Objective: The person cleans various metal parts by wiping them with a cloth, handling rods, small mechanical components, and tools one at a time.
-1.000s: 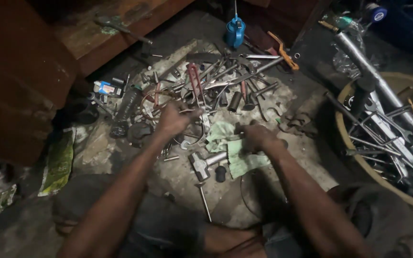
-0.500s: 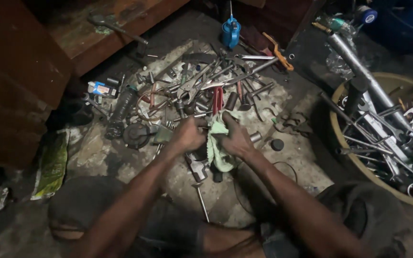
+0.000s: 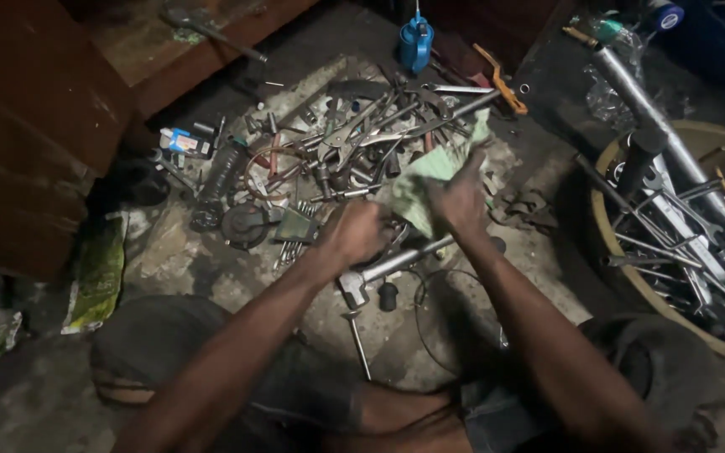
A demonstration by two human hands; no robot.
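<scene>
My right hand (image 3: 461, 197) has its grip closed on a green rag (image 3: 424, 180); my left hand (image 3: 354, 233) is fisted around a metal tool (image 3: 396, 264), above the cluttered floor (image 3: 211, 260), scattered tools (image 3: 362, 138) ahead, bare concrete nearer me.

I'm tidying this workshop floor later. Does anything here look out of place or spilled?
Yes. Tools lie in a loose heap on the bare floor, not sorted. The right hand holds a green rag; the left hand is closed beside it.

A pale green crumpled cloth (image 3: 430, 180) showed mid-frame. The small plastic oil can (image 3: 416, 44) at the top was bright blue, the tool handle (image 3: 503, 80) beside it orange, the heaped metal tools (image 3: 362, 134) dull grey, and the round basin rim (image 3: 606, 243) at right tan.
</scene>
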